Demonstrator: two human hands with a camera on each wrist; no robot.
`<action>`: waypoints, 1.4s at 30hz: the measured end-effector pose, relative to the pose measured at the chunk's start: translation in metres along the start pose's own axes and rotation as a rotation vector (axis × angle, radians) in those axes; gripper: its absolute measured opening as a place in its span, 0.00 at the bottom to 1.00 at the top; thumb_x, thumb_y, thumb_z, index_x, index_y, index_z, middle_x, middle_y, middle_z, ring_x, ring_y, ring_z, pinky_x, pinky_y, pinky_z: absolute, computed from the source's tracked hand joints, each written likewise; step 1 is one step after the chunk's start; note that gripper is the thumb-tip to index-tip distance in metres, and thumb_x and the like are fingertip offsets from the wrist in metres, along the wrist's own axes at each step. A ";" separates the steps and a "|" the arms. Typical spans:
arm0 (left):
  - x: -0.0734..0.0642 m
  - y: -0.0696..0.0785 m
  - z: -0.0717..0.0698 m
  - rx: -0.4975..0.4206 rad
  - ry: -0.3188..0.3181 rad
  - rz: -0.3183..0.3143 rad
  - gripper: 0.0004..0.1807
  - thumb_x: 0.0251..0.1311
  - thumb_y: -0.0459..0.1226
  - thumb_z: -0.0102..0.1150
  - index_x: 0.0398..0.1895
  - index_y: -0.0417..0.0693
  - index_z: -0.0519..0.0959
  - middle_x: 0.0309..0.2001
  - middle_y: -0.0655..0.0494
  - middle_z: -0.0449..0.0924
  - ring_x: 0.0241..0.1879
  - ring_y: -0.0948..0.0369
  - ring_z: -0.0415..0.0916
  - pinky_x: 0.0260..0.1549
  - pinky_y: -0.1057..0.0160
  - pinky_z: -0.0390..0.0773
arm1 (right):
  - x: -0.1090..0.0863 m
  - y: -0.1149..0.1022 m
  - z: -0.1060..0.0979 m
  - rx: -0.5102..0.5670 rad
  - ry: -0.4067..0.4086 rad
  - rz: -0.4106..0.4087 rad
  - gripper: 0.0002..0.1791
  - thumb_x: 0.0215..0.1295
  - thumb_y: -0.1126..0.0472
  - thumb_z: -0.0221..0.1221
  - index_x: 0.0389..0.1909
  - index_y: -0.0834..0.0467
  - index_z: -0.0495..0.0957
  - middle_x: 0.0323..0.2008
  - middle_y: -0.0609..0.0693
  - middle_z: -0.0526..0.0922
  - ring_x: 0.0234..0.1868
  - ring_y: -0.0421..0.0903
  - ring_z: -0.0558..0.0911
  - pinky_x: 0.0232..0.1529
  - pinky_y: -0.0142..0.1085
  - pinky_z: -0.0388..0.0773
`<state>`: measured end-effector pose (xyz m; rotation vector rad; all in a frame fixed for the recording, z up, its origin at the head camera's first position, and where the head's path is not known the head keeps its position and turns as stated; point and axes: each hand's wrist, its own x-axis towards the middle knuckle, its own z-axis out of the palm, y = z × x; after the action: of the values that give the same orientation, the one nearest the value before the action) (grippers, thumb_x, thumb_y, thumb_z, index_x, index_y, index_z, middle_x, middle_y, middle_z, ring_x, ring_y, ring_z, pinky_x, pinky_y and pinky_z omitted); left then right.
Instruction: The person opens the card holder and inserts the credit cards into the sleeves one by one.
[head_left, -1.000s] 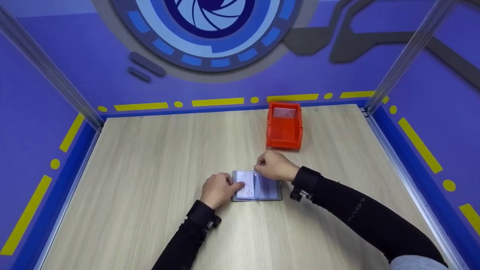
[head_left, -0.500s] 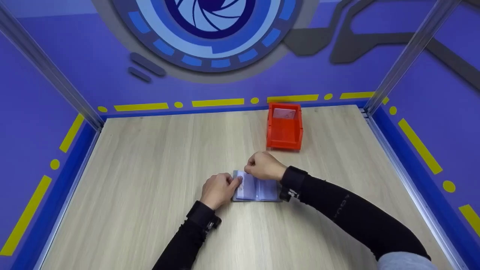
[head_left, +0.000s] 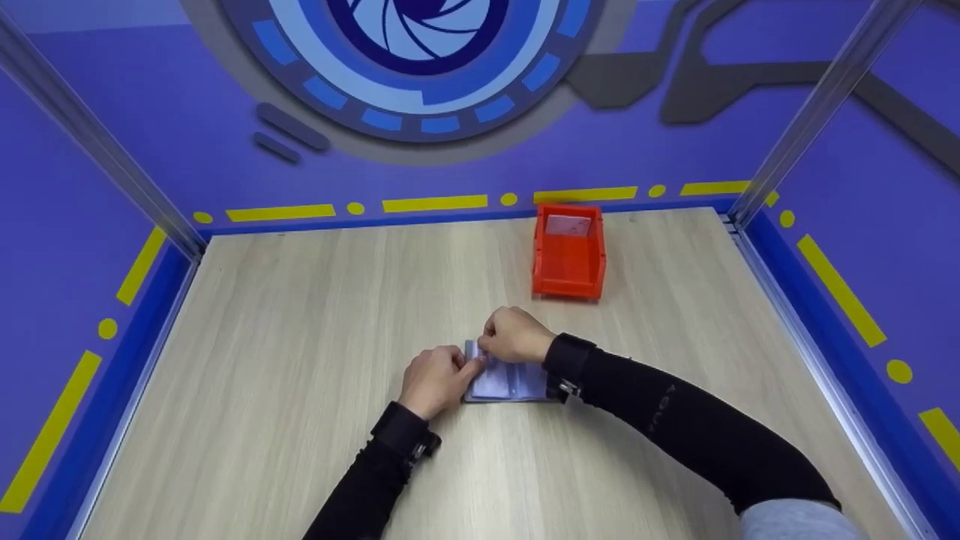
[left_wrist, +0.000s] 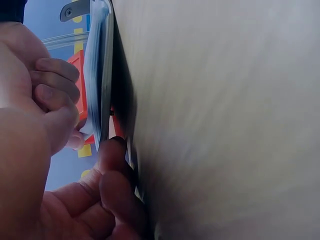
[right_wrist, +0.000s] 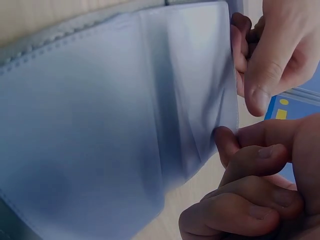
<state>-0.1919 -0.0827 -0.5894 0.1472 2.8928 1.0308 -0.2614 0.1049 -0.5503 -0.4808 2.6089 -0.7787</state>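
Note:
An open card holder (head_left: 534,381) with clear plastic sleeves lies on the table in front of me. Its grey cover (left_wrist: 106,75) and stacked sleeves show edge-on in the left wrist view. My left hand (head_left: 433,381) holds the left edge of the card holder, fingers against the cover. My right hand (head_left: 516,334) is at the upper left of it, pinching the edge of a sleeve page (right_wrist: 200,55). That page is creased near the fingertips in the right wrist view. The two hands are close together. The right forearm hides part of the holder's right side.
A red plastic bin (head_left: 568,274) stands behind the card holder, near the back wall. A pale pink-printed card (head_left: 568,225) leans inside at its far end. Blue walls with metal corner posts (head_left: 810,112) enclose the wooden table (head_left: 315,315) on three sides.
My right hand has moved left across the card holder, bringing a sleeve page over the printed card on the left side. My left hand stays at the left edge.

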 end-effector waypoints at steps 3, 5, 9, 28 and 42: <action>0.000 0.001 -0.001 -0.007 0.000 0.002 0.25 0.67 0.57 0.73 0.21 0.54 0.78 0.19 0.64 0.71 0.21 0.63 0.67 0.23 0.62 0.62 | 0.000 0.000 0.000 -0.008 0.000 -0.017 0.19 0.72 0.57 0.64 0.18 0.52 0.84 0.15 0.38 0.73 0.20 0.39 0.71 0.26 0.33 0.66; 0.000 0.001 -0.001 -0.011 0.002 -0.001 0.25 0.65 0.57 0.75 0.20 0.54 0.77 0.19 0.65 0.70 0.21 0.63 0.67 0.23 0.62 0.61 | 0.000 0.000 0.000 -0.004 -0.002 -0.040 0.20 0.72 0.57 0.64 0.17 0.52 0.82 0.14 0.38 0.70 0.20 0.39 0.69 0.25 0.32 0.64; 0.000 0.002 -0.001 -0.013 0.000 -0.008 0.25 0.64 0.56 0.77 0.20 0.53 0.77 0.19 0.65 0.70 0.21 0.63 0.66 0.22 0.62 0.61 | -0.003 0.001 -0.001 -0.005 -0.025 -0.095 0.18 0.73 0.57 0.63 0.20 0.55 0.85 0.15 0.38 0.70 0.20 0.38 0.69 0.26 0.32 0.63; 0.000 0.006 -0.004 -0.016 -0.024 -0.050 0.24 0.66 0.56 0.76 0.22 0.55 0.75 0.21 0.64 0.71 0.23 0.62 0.68 0.26 0.61 0.65 | 0.002 0.034 -0.097 -0.089 0.310 0.009 0.11 0.77 0.55 0.67 0.48 0.58 0.91 0.39 0.54 0.91 0.35 0.50 0.83 0.42 0.42 0.84; -0.001 0.004 0.001 -0.001 -0.036 -0.059 0.25 0.66 0.56 0.75 0.21 0.54 0.76 0.21 0.64 0.71 0.23 0.63 0.68 0.25 0.62 0.64 | 0.036 0.116 -0.161 -0.270 0.473 0.175 0.14 0.79 0.57 0.66 0.47 0.66 0.89 0.41 0.62 0.91 0.41 0.59 0.88 0.49 0.54 0.85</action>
<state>-0.1910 -0.0789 -0.5880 0.0786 2.8464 1.0098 -0.3883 0.2538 -0.5012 -0.1426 3.1652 -0.5331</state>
